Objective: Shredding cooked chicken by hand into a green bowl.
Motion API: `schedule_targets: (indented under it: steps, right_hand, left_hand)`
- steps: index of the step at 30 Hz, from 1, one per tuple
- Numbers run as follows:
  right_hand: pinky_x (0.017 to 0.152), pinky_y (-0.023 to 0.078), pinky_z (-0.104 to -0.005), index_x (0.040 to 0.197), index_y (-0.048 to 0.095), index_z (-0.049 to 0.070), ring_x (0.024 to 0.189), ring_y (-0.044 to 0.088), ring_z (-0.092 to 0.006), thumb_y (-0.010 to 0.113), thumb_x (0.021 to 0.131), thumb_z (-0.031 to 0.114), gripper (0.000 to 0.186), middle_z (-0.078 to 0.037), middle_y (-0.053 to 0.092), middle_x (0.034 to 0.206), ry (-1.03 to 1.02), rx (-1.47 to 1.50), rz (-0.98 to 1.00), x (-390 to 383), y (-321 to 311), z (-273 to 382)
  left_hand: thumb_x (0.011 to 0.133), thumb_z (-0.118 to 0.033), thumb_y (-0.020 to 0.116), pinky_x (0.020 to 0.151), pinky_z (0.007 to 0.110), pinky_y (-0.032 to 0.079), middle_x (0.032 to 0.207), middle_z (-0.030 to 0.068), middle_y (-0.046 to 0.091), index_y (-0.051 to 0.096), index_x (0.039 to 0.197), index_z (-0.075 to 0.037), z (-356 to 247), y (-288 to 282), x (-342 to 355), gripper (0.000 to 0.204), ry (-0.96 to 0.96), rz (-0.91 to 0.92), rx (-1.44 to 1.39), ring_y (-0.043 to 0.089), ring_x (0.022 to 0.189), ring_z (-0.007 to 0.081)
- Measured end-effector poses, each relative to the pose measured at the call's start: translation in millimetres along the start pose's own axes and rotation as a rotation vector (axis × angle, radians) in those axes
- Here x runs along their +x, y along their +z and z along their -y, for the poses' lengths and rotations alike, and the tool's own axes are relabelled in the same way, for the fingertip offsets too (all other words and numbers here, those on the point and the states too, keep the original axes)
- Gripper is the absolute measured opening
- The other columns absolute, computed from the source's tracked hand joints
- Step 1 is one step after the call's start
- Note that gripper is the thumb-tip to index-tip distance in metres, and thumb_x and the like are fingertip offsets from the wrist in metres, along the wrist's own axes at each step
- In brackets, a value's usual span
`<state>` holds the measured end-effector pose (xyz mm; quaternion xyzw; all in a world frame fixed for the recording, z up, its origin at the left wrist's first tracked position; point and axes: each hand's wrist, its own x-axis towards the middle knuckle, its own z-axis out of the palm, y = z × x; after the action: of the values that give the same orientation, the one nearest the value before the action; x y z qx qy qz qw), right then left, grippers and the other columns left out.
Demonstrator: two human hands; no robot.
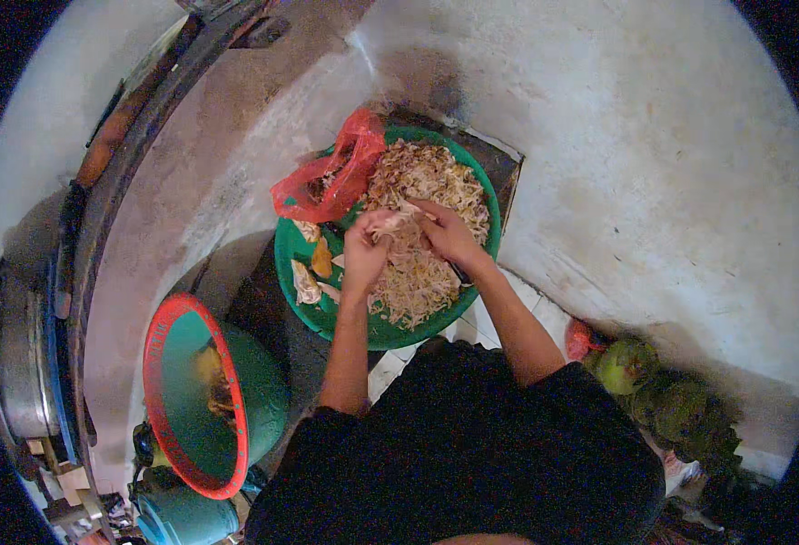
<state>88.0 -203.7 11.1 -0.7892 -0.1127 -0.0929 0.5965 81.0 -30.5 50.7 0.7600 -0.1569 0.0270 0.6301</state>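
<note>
Both my hands meet over a round green tray (301, 313) heaped with pale shredded chicken (422, 295). Between my fingers is a piece of chicken (399, 220), pale and stringy. My left hand (365, 254) is closed on its left side. The fingers of my right hand (449, 238) pinch it from the right. Larger unshredded chicken pieces (306, 284) lie at the tray's left edge, one of them yellowish (321, 258). A red plastic bag (338, 177) sits at the back left of the tray, with dark bits inside that I cannot make out.
Left of the tray, a deep green basin (268, 381) with a red rim leans tilted, something yellow-brown inside. Below it stands a turquoise bucket (191, 520). Green coconuts (628, 365) lie by the wall at right. A metal pot (27, 354) stands at far left.
</note>
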Motion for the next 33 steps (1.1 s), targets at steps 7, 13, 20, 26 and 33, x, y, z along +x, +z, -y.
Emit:
schedule_targets:
  steps: [7, 13, 20, 26, 33]
  right_hand:
    - [0.051, 0.045, -0.0402, 0.117, 0.047, 0.011, 0.052, 0.057, -0.0288, 0.045, 0.089, 0.02, 0.03, -0.016, 0.058, 0.063, 0.041, -0.146, -0.208, 8, -9, 19]
    - [0.081, 0.044, -0.0495, 0.128, 0.039, 0.008, 0.091, 0.055, -0.0444, 0.042, 0.089, 0.019, 0.041, -0.029, 0.053, 0.109, 0.085, -0.428, 0.276, -23, -21, 28]
    - [0.072, 0.046, -0.0435, 0.13, 0.037, 0.006, 0.073, 0.059, -0.0364, 0.045, 0.088, 0.02, 0.045, -0.022, 0.06, 0.08, 0.041, -0.302, 0.086, -74, -23, 18]
    - [0.051, 0.044, -0.0346, 0.13, 0.037, 0.005, 0.05, 0.053, -0.0191, 0.045, 0.091, 0.022, 0.044, -0.008, 0.052, 0.057, 0.074, -0.128, 0.086, -105, -12, 7]
    - [0.044, 0.036, -0.0248, 0.136, 0.033, 0.012, 0.046, 0.042, -0.0097, 0.043, 0.093, 0.023, 0.045, 0.0, 0.044, 0.055, 0.391, 0.185, 0.29, -102, 3, 32]
  left_hand:
    - [0.069, 0.009, 0.055, 0.092, 0.031, 0.042, 0.12, 0.0104, 0.055, 0.052, 0.118, -0.002, -48, -46, 37, 0.05, -0.005, 0.094, 0.243, 0.053, 0.108, 0.0203]
    - [0.072, -0.008, 0.057, 0.085, 0.038, 0.046, 0.102, 0.0179, 0.062, 0.059, 0.109, -0.003, 67, -107, 11, 0.038, -0.042, 0.123, 0.89, 0.058, 0.099, 0.0296]
    - [0.069, -0.006, 0.055, 0.08, 0.042, 0.046, 0.09, 0.0223, 0.061, 0.056, 0.105, 0.001, 129, -77, -53, 0.036, 0.21, 0.147, 1.191, 0.057, 0.09, 0.0367]
    - [0.073, -0.009, 0.06, 0.066, 0.038, 0.049, 0.084, 0.0169, 0.062, 0.058, 0.098, 0.001, 136, -77, -80, 0.027, -0.094, -0.019, 0.777, 0.06, 0.075, 0.0315]
    - [0.084, -0.008, 0.06, 0.061, 0.021, 0.046, 0.081, 0.0002, 0.062, 0.061, 0.095, -0.004, 23, -16, -94, 0.012, -0.42, -0.215, -0.46, 0.057, 0.07, 0.0086]
